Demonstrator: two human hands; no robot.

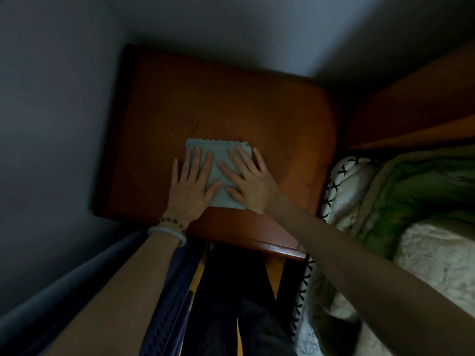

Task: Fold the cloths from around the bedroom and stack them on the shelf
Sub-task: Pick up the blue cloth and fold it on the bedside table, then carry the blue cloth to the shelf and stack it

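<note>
pressing left grip (191, 183) and right grip (250, 181) flat, fingers spread, on the folded cloth (219, 153) at the near middle of the table (231, 104). it looks light, soft, limp; i'd pinch both near corners so the folds hold.

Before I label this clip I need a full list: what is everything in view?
cloth: one, pale blue-grey, folded on the wooden top
wooden top: one, reddish brown, in the wall corner
quilt: one, green, on the right
cream bedding: one, black cross stitching, beside the wooden top
bangle: one, white, left wrist
beaded bracelet: one, brownish, left wrist
left hand: one, fingers flat on the cloth
right hand: one, fingers flat on the cloth
</note>
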